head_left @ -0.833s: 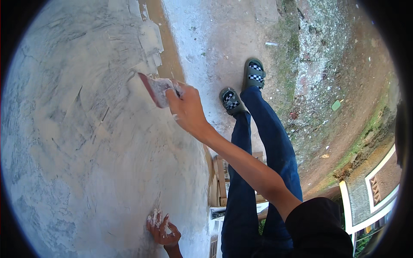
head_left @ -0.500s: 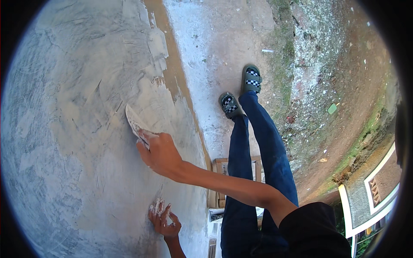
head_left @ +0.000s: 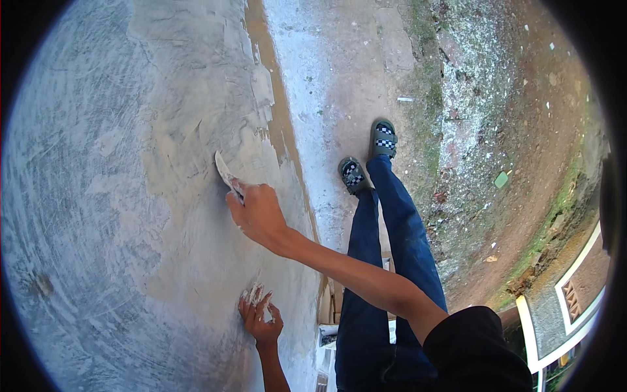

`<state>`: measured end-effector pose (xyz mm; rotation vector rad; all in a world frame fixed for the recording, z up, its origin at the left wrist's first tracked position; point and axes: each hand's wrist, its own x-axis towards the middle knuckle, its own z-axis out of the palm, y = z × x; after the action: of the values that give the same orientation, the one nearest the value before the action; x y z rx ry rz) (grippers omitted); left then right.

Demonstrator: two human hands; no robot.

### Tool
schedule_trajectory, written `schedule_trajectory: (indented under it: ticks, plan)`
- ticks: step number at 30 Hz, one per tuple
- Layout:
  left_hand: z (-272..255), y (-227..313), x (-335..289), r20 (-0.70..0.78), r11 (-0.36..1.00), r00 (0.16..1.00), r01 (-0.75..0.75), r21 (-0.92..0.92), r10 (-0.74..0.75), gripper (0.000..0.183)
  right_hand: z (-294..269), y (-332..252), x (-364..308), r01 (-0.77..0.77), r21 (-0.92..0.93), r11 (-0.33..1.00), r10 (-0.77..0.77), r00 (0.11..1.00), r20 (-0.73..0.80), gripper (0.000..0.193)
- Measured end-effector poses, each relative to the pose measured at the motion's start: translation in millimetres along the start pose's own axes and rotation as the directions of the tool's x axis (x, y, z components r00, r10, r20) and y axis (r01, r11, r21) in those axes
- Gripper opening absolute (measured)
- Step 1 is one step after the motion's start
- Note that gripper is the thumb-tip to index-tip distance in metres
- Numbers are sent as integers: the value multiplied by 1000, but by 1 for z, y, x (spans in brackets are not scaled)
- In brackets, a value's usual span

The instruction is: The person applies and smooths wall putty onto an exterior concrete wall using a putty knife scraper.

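My right hand (head_left: 258,212) is shut on the handle of a flat putty knife (head_left: 225,173). Its pale blade is pressed against the grey plastered wall (head_left: 117,196), at the edge of a smoother, lighter patch of fresh coat. My left hand (head_left: 261,320) rests flat on the wall lower down. Its fingers are spread and smeared white, and it holds nothing. My right arm reaches in from the lower right in a black sleeve.
My legs in blue trousers go down to two checked sandals (head_left: 384,138) on a pale concrete strip (head_left: 326,78) along the wall's foot. Something wooden (head_left: 330,307) stands close to the wall by my legs. Bare earth with moss (head_left: 509,130) lies to the right.
My right hand carried the blade from near the wall's right edge down and leftwards across the plaster. My left hand stayed pressed on the wall.
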<state>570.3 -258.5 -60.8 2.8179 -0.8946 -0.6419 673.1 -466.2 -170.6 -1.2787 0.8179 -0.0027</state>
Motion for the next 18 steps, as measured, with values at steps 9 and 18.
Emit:
schedule_trajectory:
  ticks: [9,18]
  plan:
    - [-3,1,2,-44,998,999,-23,-50,21,22,-53,-24,-29,-85,110,990,95,992,-87,31]
    - [0,1,1,-59,999,998,-22,-49,19,23,9,4,-25,174,-128,976,-170,985,42,28]
